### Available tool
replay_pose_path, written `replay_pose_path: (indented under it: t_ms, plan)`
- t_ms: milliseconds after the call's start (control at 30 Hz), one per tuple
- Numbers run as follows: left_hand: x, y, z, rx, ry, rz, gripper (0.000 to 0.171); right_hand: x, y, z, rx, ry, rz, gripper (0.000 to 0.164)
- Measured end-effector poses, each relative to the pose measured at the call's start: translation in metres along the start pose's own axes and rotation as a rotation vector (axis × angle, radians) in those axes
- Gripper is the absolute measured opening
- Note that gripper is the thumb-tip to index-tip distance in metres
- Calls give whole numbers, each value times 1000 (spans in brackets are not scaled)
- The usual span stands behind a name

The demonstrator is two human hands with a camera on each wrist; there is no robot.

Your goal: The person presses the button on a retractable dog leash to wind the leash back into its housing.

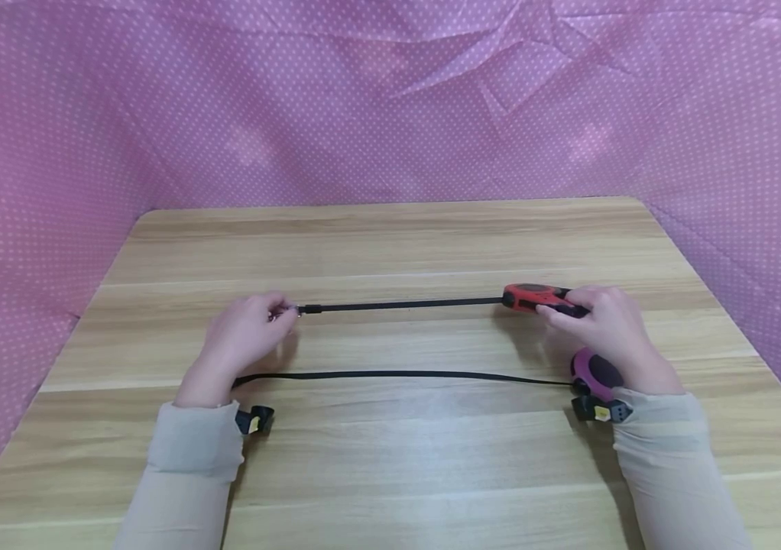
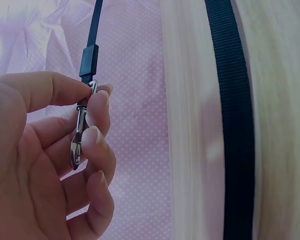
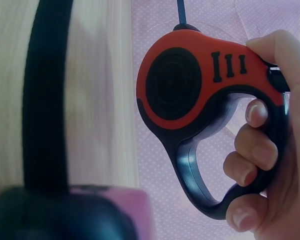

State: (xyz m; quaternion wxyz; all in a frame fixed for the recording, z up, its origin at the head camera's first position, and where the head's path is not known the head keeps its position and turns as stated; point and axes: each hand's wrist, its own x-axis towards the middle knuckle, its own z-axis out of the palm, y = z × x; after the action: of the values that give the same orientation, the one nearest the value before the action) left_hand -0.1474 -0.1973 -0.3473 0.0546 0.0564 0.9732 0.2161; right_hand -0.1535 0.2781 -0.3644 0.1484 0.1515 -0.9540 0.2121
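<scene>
Pink dotted cloth surrounds the wood-grain surface at back and sides. Red leash stretches straight above it; right hand grips the handle. Nearer the person, purple leash, partly covered by that hand; strap end hidden behind left hand, which pinches the red leash's metal clip.

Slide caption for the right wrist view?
Right hand gripping the looped black handle of a red-and-black plastic retractable leash, a flat black webbing strap blurred at left.
</scene>
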Motion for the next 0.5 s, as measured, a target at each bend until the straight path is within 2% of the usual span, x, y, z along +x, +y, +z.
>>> replay_pose_path:
  t_ms: [500]
  plan:
    - [-3,3,-3,-9,-3,6,34,0,0,3,12,24,-22,43]
